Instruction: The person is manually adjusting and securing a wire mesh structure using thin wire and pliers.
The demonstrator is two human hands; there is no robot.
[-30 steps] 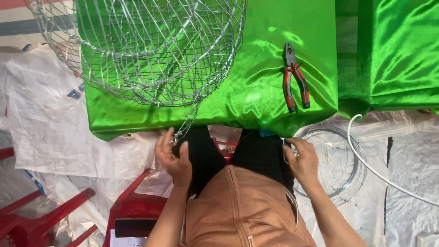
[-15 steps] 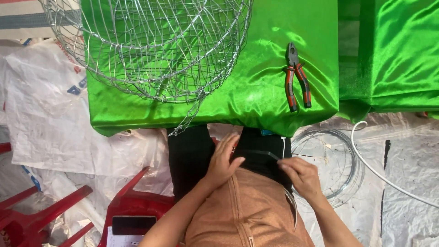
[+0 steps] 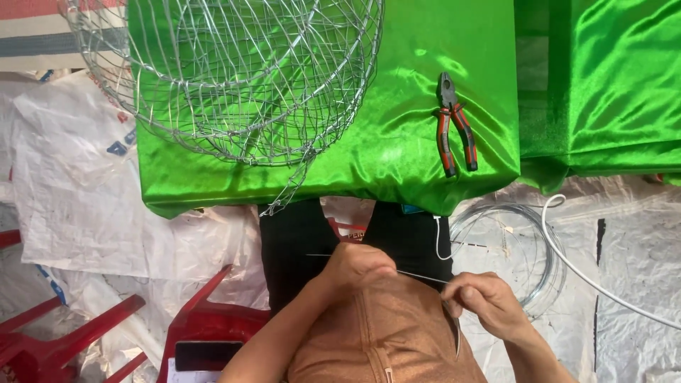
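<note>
Left hand: the left hand [image 3: 358, 264] is closed into a loose fist over the lap, and it pinches a thin straight wire [image 3: 418, 276] between the fingers.
Right hand: the right hand [image 3: 484, 303] is closed too, the fingertips pressed together on the right end of the same wire.
Wire: it runs nearly level between the two hands, and a short end sticks out to the left of the left hand. It lies near the body, in front of the black trousers [image 3: 298, 248] and above the brown shirt [image 3: 383, 333].
Surface: a surface covered with shiny green cloth [image 3: 397, 142] fills the far part of the scene.
Wire basket: a round basket of silver wire [image 3: 234, 71] rests on the far left of the green cloth. A loose piece of its mesh hangs over the near edge of the surface.
Pliers: pliers with red and black handles [image 3: 454, 135] lie on the cloth to the right of the basket, well apart from both hands, with the tips pointing far.
Wire coil: a coil of thin wire [image 3: 535, 248] lies on the floor to the right of the legs, just beside the right hand.
White cord: a white cord [image 3: 589, 276] curves across the floor on the right.
Chair: a red plastic chair [image 3: 206, 330] is under the person, on the near left.
Floor: white plastic sheets [image 3: 78, 191] cover it.
</note>
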